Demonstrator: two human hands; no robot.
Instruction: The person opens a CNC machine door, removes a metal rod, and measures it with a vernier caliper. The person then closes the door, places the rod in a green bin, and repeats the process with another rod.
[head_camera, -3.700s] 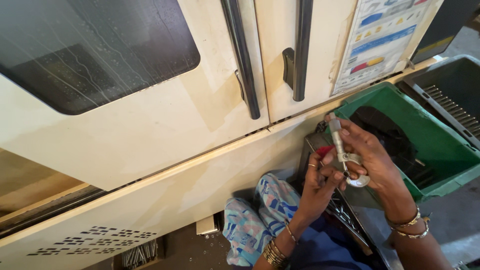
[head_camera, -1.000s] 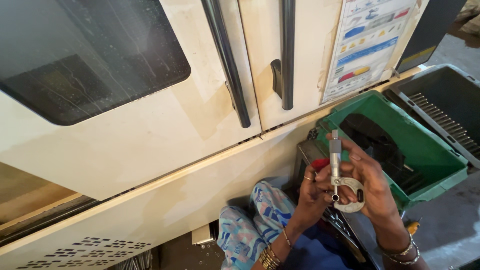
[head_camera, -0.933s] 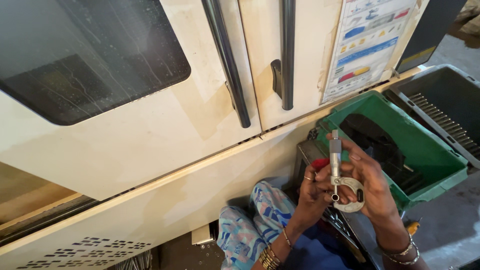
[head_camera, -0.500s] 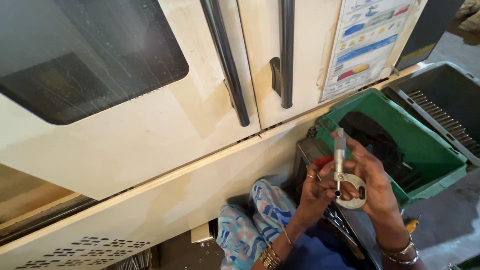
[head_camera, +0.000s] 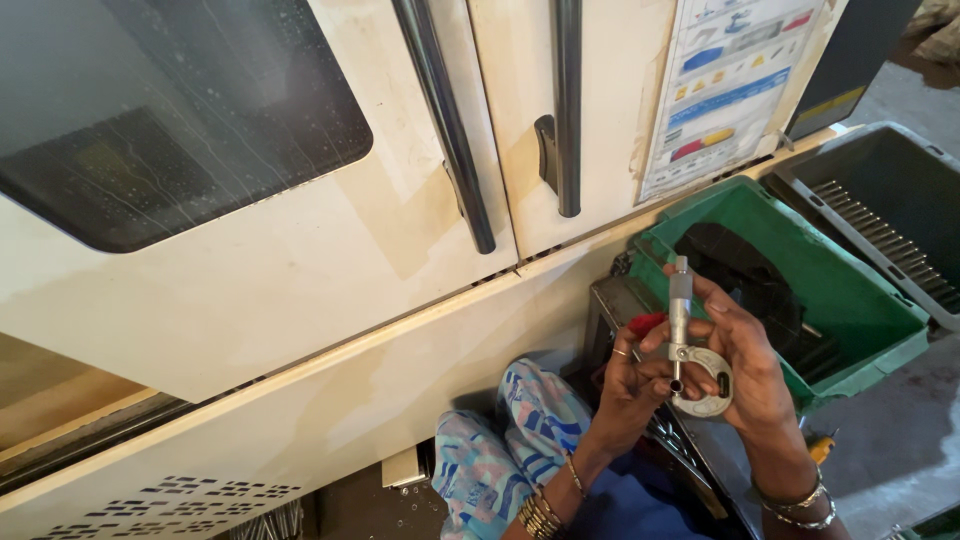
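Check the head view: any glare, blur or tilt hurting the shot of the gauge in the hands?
Head view: sharp, no motion blur; the micrometer held by the right hand and touched by the left hand reads clearly. Soft reflections and streaks on the dark machine window. The frame is tilted, so the door handles slant. Lower corners fall into shadow.

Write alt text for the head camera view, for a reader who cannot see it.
A seated person's right hand holds a metal micrometer while the left hand pinches a small part at its jaws. Behind them stand a cream machine with a dark window, a green crate and a grey crate.
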